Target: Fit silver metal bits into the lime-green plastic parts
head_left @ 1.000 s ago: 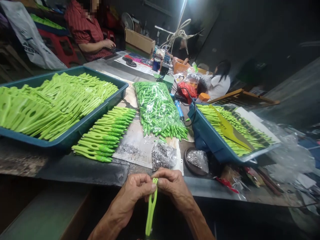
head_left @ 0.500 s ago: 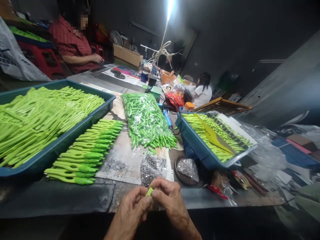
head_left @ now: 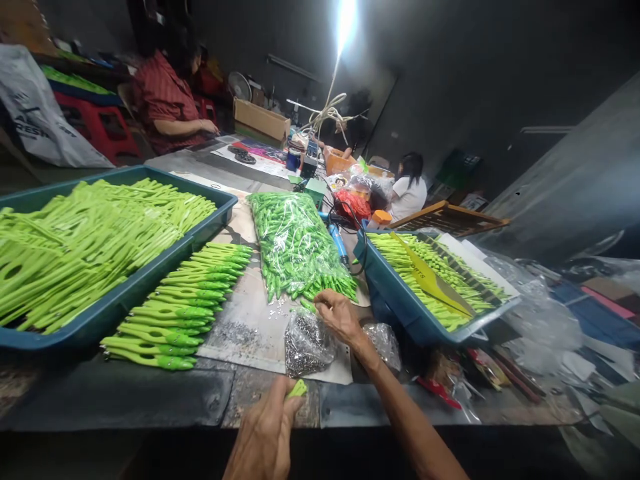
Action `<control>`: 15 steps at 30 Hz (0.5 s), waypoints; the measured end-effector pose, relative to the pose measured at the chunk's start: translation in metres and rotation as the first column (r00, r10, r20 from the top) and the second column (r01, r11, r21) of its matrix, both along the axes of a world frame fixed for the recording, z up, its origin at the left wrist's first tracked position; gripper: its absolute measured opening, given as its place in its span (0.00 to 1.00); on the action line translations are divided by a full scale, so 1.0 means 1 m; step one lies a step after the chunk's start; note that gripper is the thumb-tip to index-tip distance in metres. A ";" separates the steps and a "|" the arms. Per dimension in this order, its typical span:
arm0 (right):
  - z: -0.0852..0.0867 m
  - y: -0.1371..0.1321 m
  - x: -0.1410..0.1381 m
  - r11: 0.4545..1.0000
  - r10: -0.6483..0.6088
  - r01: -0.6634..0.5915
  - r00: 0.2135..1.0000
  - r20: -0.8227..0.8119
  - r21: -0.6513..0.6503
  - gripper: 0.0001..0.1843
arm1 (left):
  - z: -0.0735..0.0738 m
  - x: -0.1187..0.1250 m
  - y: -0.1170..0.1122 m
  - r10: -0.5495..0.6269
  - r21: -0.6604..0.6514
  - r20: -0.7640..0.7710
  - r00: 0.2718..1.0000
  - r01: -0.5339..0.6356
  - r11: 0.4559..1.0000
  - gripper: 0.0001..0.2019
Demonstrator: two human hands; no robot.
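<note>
Close to the table's front edge, my left hand [head_left: 265,427] is closed on a light-green plastic strip [head_left: 298,388], only its end poking out past the thumb. My right hand [head_left: 340,317] reaches forward, its thumb and fingers pinched at a bright-green plastic tip [head_left: 309,306] beside the front of a clear bag of green tips [head_left: 300,243]. Just below that hand lies a clear bag of small metal screws [head_left: 309,343]. To the left, finished-looking green pieces with darker tips [head_left: 173,313] are lined up in a slanting row.
A blue tray [head_left: 200,243] heaped with light-green strips stands at left. At right is another blue tray [head_left: 400,300] of strips. A bag of metal bits [head_left: 383,343] and a blue electric screwdriver [head_left: 339,243] lie nearby. Across the room sit a person in red [head_left: 167,100] and others.
My right hand has left my left hand and moved forward to the loose green tip by the bag. My left hand keeps the strip. The person in red has turned their head.
</note>
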State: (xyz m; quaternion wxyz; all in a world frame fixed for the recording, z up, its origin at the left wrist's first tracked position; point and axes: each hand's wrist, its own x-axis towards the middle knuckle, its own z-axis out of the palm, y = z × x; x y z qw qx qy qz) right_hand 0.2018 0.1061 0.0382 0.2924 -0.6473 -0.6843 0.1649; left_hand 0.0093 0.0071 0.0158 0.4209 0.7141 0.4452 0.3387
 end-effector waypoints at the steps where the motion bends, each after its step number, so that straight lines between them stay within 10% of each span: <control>1: -0.004 0.007 -0.001 1.000 0.012 -0.012 0.998 0.062 -0.004 0.07 | 0.000 -0.002 0.000 0.004 0.021 -0.006 1.000 -0.004 1.000 0.09; 8: -0.025 0.023 -0.001 0.996 0.088 -0.068 0.923 0.375 -0.065 0.09 | -0.004 -0.007 0.000 0.044 0.118 -0.014 0.999 -0.042 0.992 0.07; 15: -0.023 0.028 0.010 0.983 0.182 -0.162 0.919 0.349 -0.086 0.06 | -0.006 -0.008 0.002 0.027 0.094 -0.065 0.998 -0.021 0.995 0.08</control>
